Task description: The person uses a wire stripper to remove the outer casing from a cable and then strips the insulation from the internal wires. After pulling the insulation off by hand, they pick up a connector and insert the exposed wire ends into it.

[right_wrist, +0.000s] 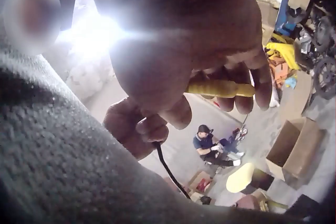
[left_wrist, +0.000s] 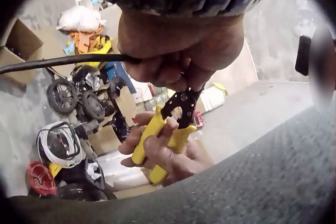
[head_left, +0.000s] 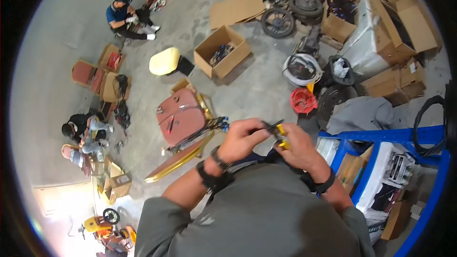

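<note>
My right hand grips the yellow handles of a black-headed wire stripper in front of my body. In the left wrist view its handles are spread apart, and its perforated black head reaches up to the fingertips of my left hand. Those fingers pinch a black cable, which runs out from the hand. The cable's end at the tool's head is hidden behind the fingers. From the right wrist, one yellow handle shows under the palm, and a length of cable hangs below the left fingers.
A brown padded chair ahead holds a red-handled tool and small parts. Beyond it stand a cardboard box and a yellow-topped seat. Right are a blue rack, a red wheel-like part and wheels. Two people sit along the left wall.
</note>
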Motion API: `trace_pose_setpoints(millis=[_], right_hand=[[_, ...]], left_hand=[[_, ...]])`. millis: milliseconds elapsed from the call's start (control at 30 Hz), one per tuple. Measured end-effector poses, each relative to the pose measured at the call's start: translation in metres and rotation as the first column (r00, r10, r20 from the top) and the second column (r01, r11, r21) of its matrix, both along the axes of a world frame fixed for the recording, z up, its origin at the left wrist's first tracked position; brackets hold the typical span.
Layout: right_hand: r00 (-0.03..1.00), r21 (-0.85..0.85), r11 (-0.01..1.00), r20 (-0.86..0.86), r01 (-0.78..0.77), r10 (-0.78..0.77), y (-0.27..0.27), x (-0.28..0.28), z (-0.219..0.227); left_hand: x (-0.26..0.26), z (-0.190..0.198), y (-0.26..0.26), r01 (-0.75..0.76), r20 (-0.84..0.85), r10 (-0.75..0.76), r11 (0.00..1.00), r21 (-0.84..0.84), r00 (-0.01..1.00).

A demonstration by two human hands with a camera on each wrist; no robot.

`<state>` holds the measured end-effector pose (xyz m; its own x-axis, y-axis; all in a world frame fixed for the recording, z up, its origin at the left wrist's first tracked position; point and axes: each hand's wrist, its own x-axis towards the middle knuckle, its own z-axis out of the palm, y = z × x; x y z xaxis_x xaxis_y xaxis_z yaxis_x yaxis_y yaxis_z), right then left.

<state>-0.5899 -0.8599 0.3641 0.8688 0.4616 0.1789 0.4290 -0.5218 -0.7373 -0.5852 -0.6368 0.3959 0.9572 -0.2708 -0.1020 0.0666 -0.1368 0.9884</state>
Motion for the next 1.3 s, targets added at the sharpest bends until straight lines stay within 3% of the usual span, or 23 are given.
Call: trace_pose_setpoints(millis=[67,133,200,367,500,600,733,833,1033,1133,1300], right_hand=[[0.997,0.009,0.997,0.029,-0.077,0.076,-0.008,0.017,0.010],[0.990,0.038,0.990,0.007,-0.138,0.138,-0.010,0.031,0.019],[0.986,0.065,0.983,-0.006,-0.169,0.170,-0.017,0.039,0.022],[0.978,0.170,0.963,0.038,-0.210,0.207,-0.031,0.066,0.017],[0.978,0.184,0.962,0.074,-0.203,0.193,-0.043,0.080,0.009],[0.978,0.155,0.971,0.127,-0.185,0.166,-0.050,0.093,0.008],[0.966,0.153,0.979,0.242,-0.134,0.094,-0.052,0.117,0.002],[0.934,0.156,0.981,0.352,-0.115,0.053,-0.047,0.142,-0.007],[0.902,0.095,0.993,0.431,-0.069,0.022,-0.018,0.205,-0.010],[0.925,0.065,0.998,0.380,-0.018,-0.008,0.006,0.240,-0.002],[0.977,-0.023,0.996,0.196,0.089,-0.082,0.056,0.290,0.007]], left_hand=[[-0.006,0.005,-0.006,-0.104,-0.076,0.093,0.982,-0.156,0.993],[-0.006,0.007,-0.013,-0.162,0.038,0.166,0.982,-0.102,0.985],[-0.007,0.022,-0.023,-0.221,-0.074,0.213,0.968,-0.121,0.974],[0.005,0.030,-0.044,-0.284,-0.059,0.279,0.951,-0.123,0.958],[0.019,0.035,-0.053,-0.242,-0.151,0.214,0.949,-0.202,0.965],[0.039,0.032,-0.057,-0.115,-0.029,0.111,0.970,-0.214,0.993],[0.067,0.031,-0.055,0.024,-0.186,-0.080,0.958,-0.286,0.979],[0.091,0.019,-0.050,0.071,-0.201,-0.132,0.956,-0.285,0.971],[0.162,-0.005,-0.019,0.094,-0.341,-0.327,0.829,-0.551,0.882],[0.204,-0.005,0.009,0.091,-0.325,-0.291,0.853,-0.513,0.900],[0.276,0.009,0.051,-0.041,-0.194,-0.036,0.924,-0.381,0.980]])
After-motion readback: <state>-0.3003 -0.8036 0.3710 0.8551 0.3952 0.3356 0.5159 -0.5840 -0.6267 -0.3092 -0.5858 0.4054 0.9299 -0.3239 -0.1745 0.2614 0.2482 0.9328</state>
